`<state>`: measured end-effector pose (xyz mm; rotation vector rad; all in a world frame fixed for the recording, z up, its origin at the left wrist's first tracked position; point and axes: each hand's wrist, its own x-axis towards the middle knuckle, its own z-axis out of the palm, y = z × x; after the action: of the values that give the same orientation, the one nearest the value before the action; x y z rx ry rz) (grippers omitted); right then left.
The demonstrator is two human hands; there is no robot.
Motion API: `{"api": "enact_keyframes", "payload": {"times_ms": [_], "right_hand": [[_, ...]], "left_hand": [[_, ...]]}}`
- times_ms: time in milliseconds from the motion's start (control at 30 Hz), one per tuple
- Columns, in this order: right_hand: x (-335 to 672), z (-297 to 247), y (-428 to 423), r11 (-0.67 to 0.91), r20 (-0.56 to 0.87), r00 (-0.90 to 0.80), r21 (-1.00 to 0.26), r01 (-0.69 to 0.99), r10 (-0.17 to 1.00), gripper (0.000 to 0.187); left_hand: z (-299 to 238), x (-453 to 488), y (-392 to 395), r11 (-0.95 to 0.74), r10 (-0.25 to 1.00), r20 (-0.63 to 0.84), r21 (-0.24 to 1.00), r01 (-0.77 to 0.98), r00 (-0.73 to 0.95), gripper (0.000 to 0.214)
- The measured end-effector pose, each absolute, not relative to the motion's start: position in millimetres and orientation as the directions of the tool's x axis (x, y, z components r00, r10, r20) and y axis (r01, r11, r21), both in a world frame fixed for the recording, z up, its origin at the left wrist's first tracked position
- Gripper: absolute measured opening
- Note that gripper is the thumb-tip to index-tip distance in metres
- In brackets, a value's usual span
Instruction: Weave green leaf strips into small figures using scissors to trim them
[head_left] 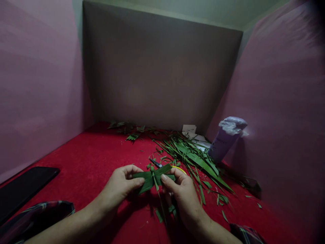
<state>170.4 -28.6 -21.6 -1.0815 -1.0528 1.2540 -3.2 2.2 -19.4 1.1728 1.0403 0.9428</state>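
Both my hands hold a folded green leaf piece (pixel 152 176) just above the red cloth (pixel 86 162). My left hand (pixel 122 184) pinches its left end between thumb and fingers. My right hand (pixel 181 191) pinches its right end, with a thin leaf strip hanging down between the hands. Small scissors (pixel 156 163) with a yellow handle lie right behind the leaf piece, partly hidden by it.
A pile of long green leaves (pixel 193 156) spreads to the right, with cut scraps around it. A purple wrapped bottle (pixel 225 137) leans at the right wall. White paper (pixel 190 130) lies at the back. A black phone (pixel 22 186) rests at the left.
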Motion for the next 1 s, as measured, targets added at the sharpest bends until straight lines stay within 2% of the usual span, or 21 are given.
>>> {"api": "enact_keyframes", "payload": {"times_ms": [167, 367, 467, 600, 733, 867, 1000], "right_hand": [[172, -21, -27, 0.029, 0.025, 0.031, -0.988, -0.149, 0.999, 0.027], [172, -24, -26, 0.046, 0.042, 0.027, -0.980, -0.191, 0.999, 0.027], [171, -23, -26, 0.042, 0.039, 0.022, -0.984, -0.172, 0.999, 0.027], [172, -20, -26, 0.124, 0.119, 0.114, -0.992, -0.036, 0.986, 0.027], [178, -17, -26, 0.267, 0.302, 0.210, -0.946, 0.182, 0.930, 0.025], [186, -9, -26, 0.409, 0.458, 0.120, -0.864, 0.294, 0.881, 0.017], [190, 4, -29, 0.496, 0.483, -0.121, -0.815, 0.298, 0.867, 0.017]], "left_hand": [[-16, -4, 5, 0.148, 0.969, -0.128, 0.985, -0.083, 0.211, 0.029], [-16, -3, 4, 0.164, 0.944, -0.122, 0.980, -0.114, 0.308, 0.033], [-14, -3, 3, 0.132, 0.958, -0.098, 0.985, -0.109, 0.271, 0.030], [-6, -1, 0, 0.044, 0.980, -0.026, 0.995, -0.088, 0.199, 0.022], [5, 1, -5, 0.013, 0.967, -0.003, 0.999, -0.037, 0.253, 0.018], [12, 0, -7, 0.012, 0.935, 0.011, 0.998, -0.062, 0.355, 0.026], [15, -4, -11, 0.016, 0.865, 0.015, 0.998, -0.059, 0.502, 0.040]]}}
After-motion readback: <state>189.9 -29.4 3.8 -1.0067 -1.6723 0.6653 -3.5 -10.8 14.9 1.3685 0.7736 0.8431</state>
